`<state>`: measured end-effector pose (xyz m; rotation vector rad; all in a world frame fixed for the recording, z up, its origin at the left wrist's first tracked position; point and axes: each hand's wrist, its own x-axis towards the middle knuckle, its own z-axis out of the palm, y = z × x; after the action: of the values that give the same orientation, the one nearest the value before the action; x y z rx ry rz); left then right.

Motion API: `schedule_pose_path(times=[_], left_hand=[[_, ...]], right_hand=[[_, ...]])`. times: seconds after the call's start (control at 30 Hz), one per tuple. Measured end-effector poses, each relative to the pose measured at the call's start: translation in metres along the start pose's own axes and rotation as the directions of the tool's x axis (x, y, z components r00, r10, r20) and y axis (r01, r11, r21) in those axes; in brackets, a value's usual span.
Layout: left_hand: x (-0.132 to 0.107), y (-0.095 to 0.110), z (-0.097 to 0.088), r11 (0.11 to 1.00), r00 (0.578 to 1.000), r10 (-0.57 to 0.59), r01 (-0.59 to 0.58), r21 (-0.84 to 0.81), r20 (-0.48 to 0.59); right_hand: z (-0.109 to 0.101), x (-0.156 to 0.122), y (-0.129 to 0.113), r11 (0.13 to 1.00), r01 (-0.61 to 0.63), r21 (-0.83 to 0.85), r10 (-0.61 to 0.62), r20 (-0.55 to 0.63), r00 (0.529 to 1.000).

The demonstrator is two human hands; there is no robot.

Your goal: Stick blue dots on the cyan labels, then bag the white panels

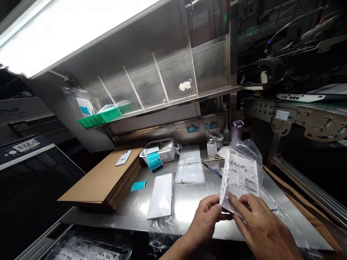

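A white moulded plastic panel (241, 173), its ribbed inner face turned toward me, is held tilted up over the right part of the bench. My left hand (207, 215) pinches its lower left corner. Fingers of my right hand (260, 220) lie on the lower part of the panel, with the thumb side hidden. Clear plastic film (251, 148) shows behind and around its top and right side; whether the panel is inside it I cannot tell. To the left, a bagged white flat piece (161, 195) lies on the steel bench (130, 211).
Stacked cardboard sheets (94, 180) carry a phone (124, 157). Nearby are a blue label roll (154, 160), a loose blue label (138, 185), a white tray (169, 153), tied plastic bags (189, 169), a blue pen (213, 169) and a small bottle (211, 147). A green bin (100, 117) sits on the shelf.
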<state>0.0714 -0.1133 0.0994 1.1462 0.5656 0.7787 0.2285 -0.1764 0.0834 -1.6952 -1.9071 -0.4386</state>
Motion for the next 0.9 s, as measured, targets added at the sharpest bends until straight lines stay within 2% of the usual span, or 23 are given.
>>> schedule_pose_path(times=[0.47, 0.8, 0.9], left_hand=[[0.002, -0.013, -0.001, 0.999, 0.995, -0.03, 0.028, -0.023, -0.091], [0.001, -0.017, -0.005, 1.0, 0.999, -0.003, 0.003, 0.001, -0.038], [0.002, -0.016, -0.002, 1.0, 0.999, 0.003, -0.004, -0.02, -0.055]], right_hand=[[0.001, 0.002, -0.001, 0.996, 0.073, -0.046, -0.073, 0.017, 0.997], [0.002, 0.005, 0.0, 0.994, 0.083, -0.073, -0.082, 0.009, 0.997], [0.0, 0.004, -0.001, 0.995, 0.081, -0.066, -0.081, 0.01, 0.997]])
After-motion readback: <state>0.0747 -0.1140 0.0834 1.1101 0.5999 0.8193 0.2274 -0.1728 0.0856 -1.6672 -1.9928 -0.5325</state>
